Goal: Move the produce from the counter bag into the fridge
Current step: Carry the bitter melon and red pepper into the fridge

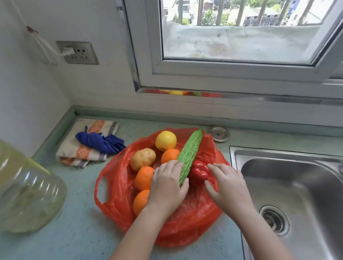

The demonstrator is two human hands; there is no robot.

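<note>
Left hand (167, 188) grips the near end of the green gourd (190, 153), whose long axis runs away toward the desk's (82, 235) back edge, atop the red bag (190, 218). Right hand (228, 187), fingers spread and loose, is just beside the red pepper (199, 171).

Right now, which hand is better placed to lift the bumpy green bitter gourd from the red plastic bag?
Left: the left hand grips the bumpy green bitter gourd; the right hand is open beside the red bell pepper.
</note>
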